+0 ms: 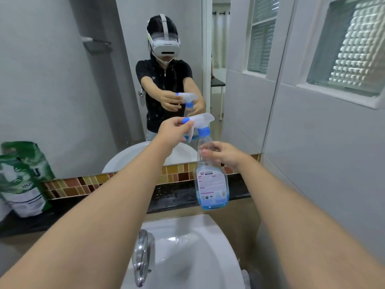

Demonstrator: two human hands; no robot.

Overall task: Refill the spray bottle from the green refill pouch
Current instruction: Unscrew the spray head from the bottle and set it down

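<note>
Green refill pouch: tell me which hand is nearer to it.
Left. The left hand pinches the spray head up over the sink, on the side toward the green refill pouch on the ledge. The right hand holds the spray bottle neck, farther right.

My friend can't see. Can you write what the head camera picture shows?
Over a white sink, the right hand holds a clear plastic spray bottle with a little blue liquid, while the left hand grips its white and blue trigger top. A green refill pouch stands on the dark ledge at left.
</note>
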